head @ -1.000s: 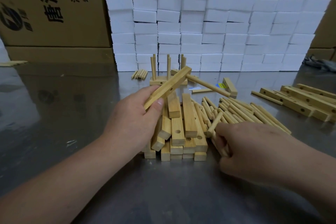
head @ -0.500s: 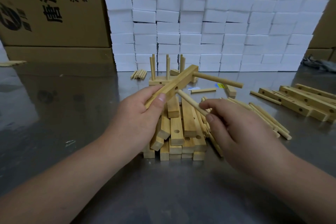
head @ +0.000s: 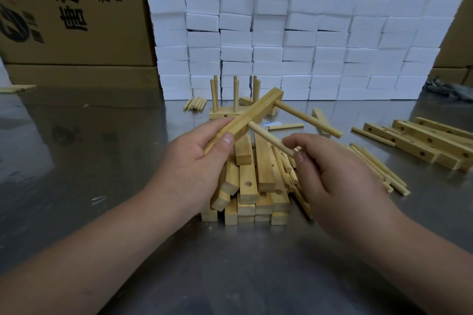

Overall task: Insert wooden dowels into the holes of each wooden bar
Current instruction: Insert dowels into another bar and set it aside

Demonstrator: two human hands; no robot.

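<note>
My left hand (head: pixel 197 161) grips the near end of a wooden bar (head: pixel 253 112) and holds it tilted above a pile of bars (head: pixel 247 184). One dowel (head: pixel 308 119) sticks out of the bar's far end to the right. My right hand (head: pixel 330 174) pinches a second dowel (head: pixel 270 139), whose tip sits at the bar's middle hole. Loose dowels (head: pixel 378 169) lie to the right of the pile. Behind the held bar stand finished bars with upright dowels (head: pixel 225 100).
A wall of white foam blocks (head: pixel 294 38) and cardboard boxes (head: pixel 71 13) closes off the back. More drilled bars (head: pixel 422 140) lie at the right on the steel table (head: pixel 76 161). A small bundle of dowels (head: pixel 195 104) lies near the foam.
My right hand picked a dowel from the loose pile, lifted it and brought its tip to the bar's middle hole. My left hand kept hold of the bar, turning it slightly.
</note>
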